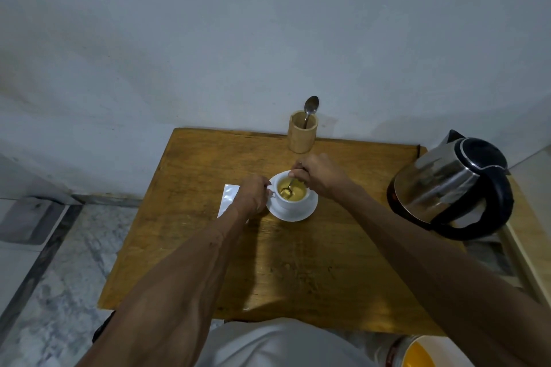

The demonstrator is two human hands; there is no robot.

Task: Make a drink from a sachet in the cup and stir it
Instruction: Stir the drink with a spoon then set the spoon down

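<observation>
From the head view, the step in hand seems to be the stirring: the right hand [320,177] pinches the handle of a spoon [288,187] between its fingertips, and the bowl of the spoon dips below them into the yellow drink. The left hand [253,195] is closed on the handle side of the white cup [290,198], its fingers curled together there, probably to steady it. The cup stands on a white saucer [293,214], just under both sets of fingers. An emptied-looking silver sachet [228,198] lies behind the left fingers. The drink looks pale yellow, with a lighter lump near the spoon, so I judge the next move needs small, gentle circles to dissolve it without spilling.
</observation>
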